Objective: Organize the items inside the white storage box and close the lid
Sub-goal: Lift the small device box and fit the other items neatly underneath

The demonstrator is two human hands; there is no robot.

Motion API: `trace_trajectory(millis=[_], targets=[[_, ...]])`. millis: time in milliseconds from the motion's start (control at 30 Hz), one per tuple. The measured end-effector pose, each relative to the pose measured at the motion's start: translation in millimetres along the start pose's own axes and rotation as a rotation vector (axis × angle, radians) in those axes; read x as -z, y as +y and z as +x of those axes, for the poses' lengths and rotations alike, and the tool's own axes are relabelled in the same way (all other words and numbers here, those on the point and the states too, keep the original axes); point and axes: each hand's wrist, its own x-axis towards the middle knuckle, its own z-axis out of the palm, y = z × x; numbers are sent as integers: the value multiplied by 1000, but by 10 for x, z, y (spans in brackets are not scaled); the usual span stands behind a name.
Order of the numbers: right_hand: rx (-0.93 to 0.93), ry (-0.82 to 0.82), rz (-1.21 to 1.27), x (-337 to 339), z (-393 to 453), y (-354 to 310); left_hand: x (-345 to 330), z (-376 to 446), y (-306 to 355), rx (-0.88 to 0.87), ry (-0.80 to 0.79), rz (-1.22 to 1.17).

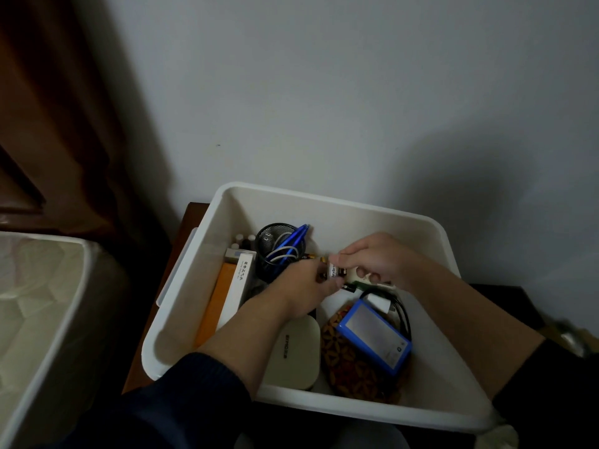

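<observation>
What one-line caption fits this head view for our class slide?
Both hands, left hand and right hand, pinch a small white tube over the open white storage box.

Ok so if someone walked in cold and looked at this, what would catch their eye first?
Probably the two hands, left hand and right hand, meeting over the middle of the open white storage box, pinching a small white-labelled tube between them. Next, the bright blue battery pack near the box's front right, lying on a brown patterned pouch. Then the black mesh pen cup with blue pens toward the back.

Dim grey wall (324, 92), brown curtain (58, 108)
</observation>
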Motion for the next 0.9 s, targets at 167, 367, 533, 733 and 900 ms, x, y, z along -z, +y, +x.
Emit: trace_trajectory(millis=[167, 367, 533, 733, 900], targets=[[-84, -160, 250, -33, -37, 12, 41, -20, 83, 25, 113, -69], [48, 184, -34, -113, 42, 14, 57, -109, 83, 200, -20, 154], [207, 269, -362, -240, 90, 53, 62, -92, 82, 209, -3, 212], [283, 372, -897, -360, 33, -28, 61, -84, 70, 202, -1, 227], [213, 278, -1087, -460, 12, -81, 71, -98, 89, 193, -15, 271]])
